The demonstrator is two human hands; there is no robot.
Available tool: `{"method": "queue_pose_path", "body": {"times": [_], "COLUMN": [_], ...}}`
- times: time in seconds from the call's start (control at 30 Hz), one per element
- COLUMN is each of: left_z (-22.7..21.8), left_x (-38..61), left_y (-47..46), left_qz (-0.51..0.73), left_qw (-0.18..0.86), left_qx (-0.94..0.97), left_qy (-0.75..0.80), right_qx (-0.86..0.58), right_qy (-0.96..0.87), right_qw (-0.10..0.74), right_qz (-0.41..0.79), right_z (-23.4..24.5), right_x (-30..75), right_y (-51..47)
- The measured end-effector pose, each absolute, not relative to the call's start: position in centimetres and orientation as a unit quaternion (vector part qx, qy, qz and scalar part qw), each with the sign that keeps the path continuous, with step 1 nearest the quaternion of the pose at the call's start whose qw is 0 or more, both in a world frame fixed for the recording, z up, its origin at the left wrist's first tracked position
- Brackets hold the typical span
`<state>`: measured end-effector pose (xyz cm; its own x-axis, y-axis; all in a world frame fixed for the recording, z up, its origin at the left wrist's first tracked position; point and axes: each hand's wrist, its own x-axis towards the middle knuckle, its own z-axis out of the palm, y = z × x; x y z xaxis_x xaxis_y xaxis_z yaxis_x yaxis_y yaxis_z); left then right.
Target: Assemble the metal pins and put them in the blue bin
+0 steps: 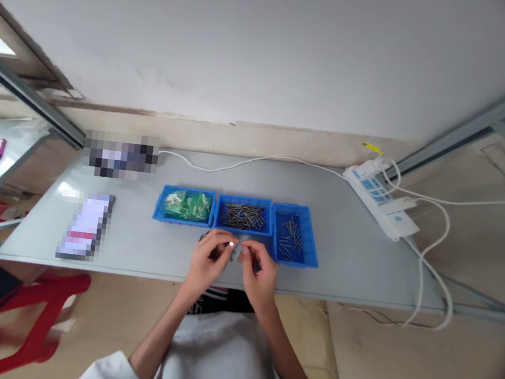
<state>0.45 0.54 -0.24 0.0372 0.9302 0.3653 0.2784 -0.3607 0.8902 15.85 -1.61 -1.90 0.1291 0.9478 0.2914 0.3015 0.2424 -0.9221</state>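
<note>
My left hand (207, 258) is closed in a pinch on a tiny white round piece (231, 243) just above the table. Close beside it, my right hand (261, 274) also pinches, its fingertips almost meeting the left ones; whatever sits in them is too small to make out. Some dark, thin bits lie partly hidden under my left hand. Beyond my hands stand a blue bin (182, 222) with green and white small pieces, a middle blue bin (242, 231) full of thin metal pins or screws, and a right blue bin (308, 235) holding fewer of them.
A white power strip (376, 200) with plugs and cables lies at the right of the grey table (352, 274). At the left are a phone (86, 225) and a blurred-out object (122, 156), with a white cord along the wall. A red stool (37, 317) stands lower left.
</note>
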Motion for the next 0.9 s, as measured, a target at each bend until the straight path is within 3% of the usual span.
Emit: {"method": "queue_pose_path", "body": {"times": [0.9], "left_z": [-0.1], "left_x": [0.4], "left_y": [1.1], "left_qz": [0.497], "left_qw": [0.339], "left_qx": [0.661], "left_qy": [0.448], "right_qx": [-0.531], "right_qy": [-0.592], "right_qw": [0.558], "right_qz": [0.236], "right_z": [-1.1], "right_x": [15.2], "right_y": [-1.5]}}
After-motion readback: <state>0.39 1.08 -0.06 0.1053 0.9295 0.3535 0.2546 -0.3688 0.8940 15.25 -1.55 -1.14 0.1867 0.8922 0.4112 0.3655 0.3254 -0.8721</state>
